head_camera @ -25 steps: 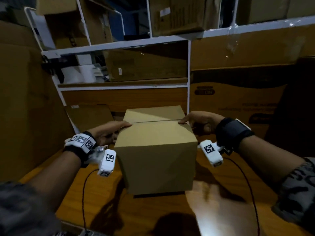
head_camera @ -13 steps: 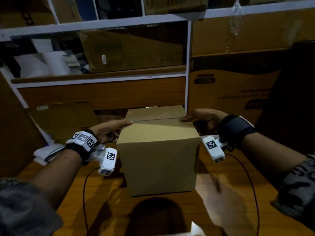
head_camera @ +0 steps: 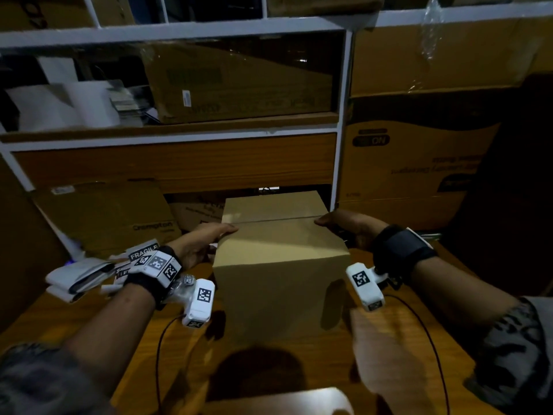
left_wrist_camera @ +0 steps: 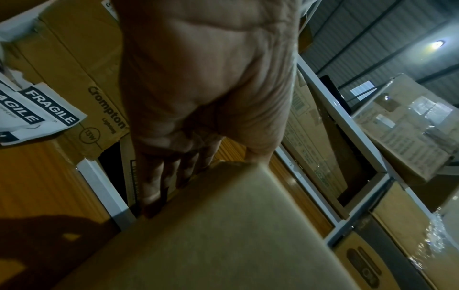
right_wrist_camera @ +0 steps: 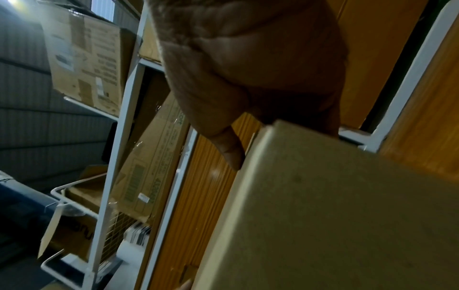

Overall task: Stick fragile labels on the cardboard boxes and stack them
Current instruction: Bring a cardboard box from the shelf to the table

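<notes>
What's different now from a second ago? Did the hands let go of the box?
No. The left hand and right hand still hold the cardboard box by its sides, thumbs on top, and it still stands on the wooden table. Mostly the head camera swung left and tipped down, so the FRAGILE labels beside the left wrist came into view.

A wooden table is carrying the plain cardboard box, which is sitting upright near its middle. At the table's left edge a heap of white fragile labels is lying loose — two thin dark cables are trailing across the wood.
</notes>
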### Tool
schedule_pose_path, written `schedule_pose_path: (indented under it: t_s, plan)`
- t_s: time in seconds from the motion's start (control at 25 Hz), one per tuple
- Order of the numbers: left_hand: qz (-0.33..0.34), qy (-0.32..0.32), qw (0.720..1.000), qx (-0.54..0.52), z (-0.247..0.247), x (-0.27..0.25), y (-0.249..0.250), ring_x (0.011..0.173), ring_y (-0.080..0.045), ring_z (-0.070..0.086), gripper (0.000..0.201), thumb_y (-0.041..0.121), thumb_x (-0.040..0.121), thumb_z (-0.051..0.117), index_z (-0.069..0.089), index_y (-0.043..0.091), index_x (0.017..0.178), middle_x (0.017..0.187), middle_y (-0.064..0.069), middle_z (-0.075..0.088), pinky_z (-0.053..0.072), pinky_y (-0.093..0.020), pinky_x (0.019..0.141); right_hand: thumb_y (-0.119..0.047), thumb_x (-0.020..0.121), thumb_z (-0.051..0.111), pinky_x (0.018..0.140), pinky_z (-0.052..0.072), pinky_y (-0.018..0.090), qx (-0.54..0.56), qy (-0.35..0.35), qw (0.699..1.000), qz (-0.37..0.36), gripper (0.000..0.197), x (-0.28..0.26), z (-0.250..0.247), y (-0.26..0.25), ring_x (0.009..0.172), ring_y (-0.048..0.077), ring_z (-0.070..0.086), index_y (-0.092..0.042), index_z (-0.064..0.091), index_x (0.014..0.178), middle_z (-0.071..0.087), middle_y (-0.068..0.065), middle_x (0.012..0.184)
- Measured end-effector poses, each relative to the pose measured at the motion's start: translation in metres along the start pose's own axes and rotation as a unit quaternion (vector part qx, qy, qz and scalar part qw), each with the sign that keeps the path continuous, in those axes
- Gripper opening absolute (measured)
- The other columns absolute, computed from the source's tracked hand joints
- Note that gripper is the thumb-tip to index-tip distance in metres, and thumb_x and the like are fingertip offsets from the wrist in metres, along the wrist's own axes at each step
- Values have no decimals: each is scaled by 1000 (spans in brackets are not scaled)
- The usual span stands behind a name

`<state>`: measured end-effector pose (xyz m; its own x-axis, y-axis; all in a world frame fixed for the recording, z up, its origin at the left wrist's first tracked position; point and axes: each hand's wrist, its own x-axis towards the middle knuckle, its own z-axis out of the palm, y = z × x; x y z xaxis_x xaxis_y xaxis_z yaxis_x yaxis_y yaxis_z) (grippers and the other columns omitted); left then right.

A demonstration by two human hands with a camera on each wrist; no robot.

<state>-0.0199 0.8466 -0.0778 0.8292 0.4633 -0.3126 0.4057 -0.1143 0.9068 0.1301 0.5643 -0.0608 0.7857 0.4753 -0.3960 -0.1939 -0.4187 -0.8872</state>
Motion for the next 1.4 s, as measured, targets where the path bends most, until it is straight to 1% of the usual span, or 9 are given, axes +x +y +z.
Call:
schedule_pose_path:
  t_s: [0.16, 0.36, 0.64, 0.88, 1.0, 1.08, 1.16, 1.28, 1.4]
  plan:
    - [-3, 17, 1000, 2, -28, 20, -2, 96, -32, 66, 43, 39, 95, 69, 63, 10, 125, 111, -17, 70, 53, -37, 72, -27, 100, 66, 100, 55, 45, -3, 9, 999, -36, 20, 20, 26, -9, 108, 27, 65, -15, 62, 115, 69, 9, 113]
    - [-15, 18, 1000, -18, -47, 38, -9, 79, -28, 68, 48, 41, 97, 67, 63, 2, 125, 91, -13, 70, 54, -37, 69, -22, 99, 67, 102, 55, 48, 21, -6, 998, -65, 25, 50, 46, -19, 109, 29, 70, -12, 68, 122, 75, 11, 116]
    - [8, 42, 998, -45, -60, 59, -9, 69, -24, 70, 38, 35, 96, 69, 68, 5, 119, 80, -8, 74, 55, -34, 65, -23, 102, 64, 72, 47, 33, -21, 8, 995, -100, 12, 72, 56, -28, 78, 21, 59, -11, 65, 99, 64, 4, 82]
    - [18, 72, 996, -49, -64, 61, -10, 69, -23, 70, 34, 37, 93, 73, 69, 8, 111, 83, -9, 74, 55, -31, 59, -23, 104, 61, 61, 34, 30, -35, 29, 995, -89, 40, 66, 66, -31, 46, 14, 36, -17, 45, 67, 41, -5, 49]
    - [32, 64, 997, -43, -67, 58, -18, 79, -25, 70, 37, 38, 94, 72, 66, 10, 118, 100, -13, 73, 54, -31, 61, -32, 105, 59, 61, 37, 30, -84, 53, 992, -80, 37, 58, 73, -31, 52, 21, 49, -4, 58, 80, 56, 14, 69]
    - [46, 63, 996, -38, -72, 54, -28, 75, -19, 67, 32, 38, 95, 71, 63, 15, 117, 100, -8, 71, 50, -25, 53, -37, 105, 58, 66, 42, 35, -114, 61, 988, -83, 52, 58, 80, -29, 74, 40, 58, 14, 61, 115, 63, 37, 106]
    - [63, 63, 995, -41, -76, 52, -30, 65, -11, 64, 27, 37, 96, 70, 63, 18, 114, 94, -4, 69, 43, -19, 43, -38, 105, 57, 64, 48, 42, -127, 56, 986, -88, 59, 54, 89, -36, 83, 46, 56, 13, 54, 134, 56, 40, 127]
    - [68, 70, 994, -46, -89, 56, -23, 69, -14, 64, 23, 36, 95, 72, 66, 16, 105, 88, -2, 68, 48, -25, 55, -33, 107, 56, 45, 46, 26, -145, 64, 984, -78, 47, 51, 101, -51, 55, 27, 58, 12, 66, 99, 58, 40, 88]
    - [49, 56, 997, -32, -96, 62, -21, 63, -16, 65, 29, 39, 93, 74, 67, 14, 108, 85, -4, 70, 44, -30, 53, -31, 108, 55, 33, 25, 15, -170, 86, 980, -53, 49, 46, 107, -55, 36, 14, 36, -7, 48, 66, 39, 11, 60]
